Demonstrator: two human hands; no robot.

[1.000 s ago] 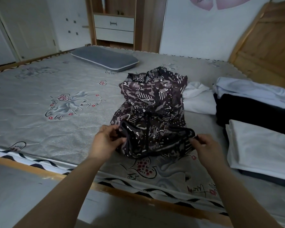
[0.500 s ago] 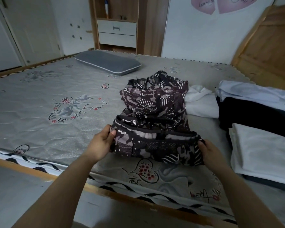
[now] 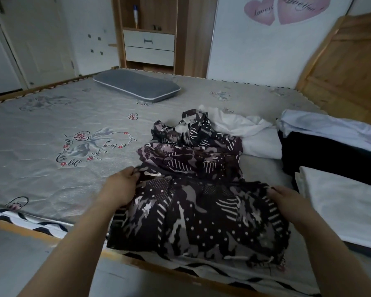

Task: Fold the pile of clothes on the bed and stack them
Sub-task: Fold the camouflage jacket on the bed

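While both hands (image 3: 204,192) grip the patterned garment (image 3: 193,202), folded white cloth (image 3: 347,204) lies just right.

One patterned garment (image 3: 197,202), two hands, left hand (image 3: 121,187), right hand (image 3: 287,202), one pillow (image 3: 137,85), two drawers (image 3: 149,48), one bed (image 3: 62,168)

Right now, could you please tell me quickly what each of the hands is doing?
Left hand: pinching the left edge of the patterned garment.
Right hand: gripping the garment's right edge.
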